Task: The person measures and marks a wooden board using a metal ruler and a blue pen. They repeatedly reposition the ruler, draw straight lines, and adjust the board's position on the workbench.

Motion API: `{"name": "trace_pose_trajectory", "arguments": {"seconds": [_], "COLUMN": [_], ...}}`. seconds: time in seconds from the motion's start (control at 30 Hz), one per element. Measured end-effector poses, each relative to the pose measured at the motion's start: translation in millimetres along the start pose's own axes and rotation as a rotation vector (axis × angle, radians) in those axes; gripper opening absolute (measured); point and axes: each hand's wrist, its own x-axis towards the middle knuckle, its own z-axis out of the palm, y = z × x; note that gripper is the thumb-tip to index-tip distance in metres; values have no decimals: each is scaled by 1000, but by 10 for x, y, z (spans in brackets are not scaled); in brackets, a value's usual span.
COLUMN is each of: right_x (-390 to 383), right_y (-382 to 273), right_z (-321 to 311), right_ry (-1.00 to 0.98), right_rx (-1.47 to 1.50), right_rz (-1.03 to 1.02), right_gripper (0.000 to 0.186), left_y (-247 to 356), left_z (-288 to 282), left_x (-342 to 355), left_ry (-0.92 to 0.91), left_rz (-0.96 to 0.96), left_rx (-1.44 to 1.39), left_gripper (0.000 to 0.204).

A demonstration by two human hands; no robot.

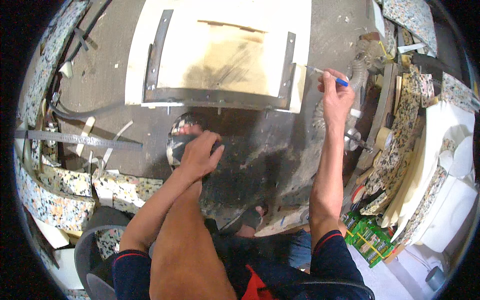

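My right hand (338,100) is closed around a pen (327,74) with a blue end, its tip pointing left toward the edge of a pale board (137,60). On that board lies a dark U-shaped metal frame (215,96) with holes along its side bars. Short pins stick out from its near bar. My left hand (201,154) rests over my sandalled foot (176,145), fingers loosely bent and thumb apart, with nothing seen in it. My bare leg (182,240) runs beneath the left forearm. Brownish paper or card (235,55) with dark smudges lies inside the frame.
A steel ruler (85,139) and foam strips lie at left, near speckled foam pieces (127,190). At right are a ribbed hose (359,70), a tape roll (384,138), stacked foam sheets (425,170) and green packets (369,240). Another foot (248,222) shows near the bottom.
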Motion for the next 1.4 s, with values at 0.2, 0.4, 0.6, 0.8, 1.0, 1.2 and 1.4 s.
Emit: {"name": "trace_pose_trajectory", "arguments": {"seconds": [0.2, 0.4, 0.6, 0.8, 1.0, 1.2, 1.4], "right_x": [573, 787, 813, 864, 810, 984, 1437], "right_y": [144, 246, 251, 343, 248, -53, -74], "right_z": [197, 400, 505, 548, 592, 695, 745], "right_ry": [-96, -115, -124, -134, -122, -243, -335], "right_rx": [-34, -69, -142, -74, -383, -737, -678], "right_rz": [-36, -42, -14, 4, -239, -334, 89], "right_gripper": [22, 24, 24, 24, 22, 24, 31], "left_y": [-46, -55, -28, -41, -52, -48, -29], "left_z": [19, 19, -6, 4, 15, 19, 10], "left_x": [8, -1, -11, 1, -10, -2, 7], "left_ry": [13, 18, 25, 24, 20, 49, 29], "left_rz": [22, 20, 18, 24, 15, 56, 33], "left_rx": [-17, -26, -18, -36, -31, -22, -25], "left_gripper": [24, 24, 20, 22, 22, 19, 19]}}
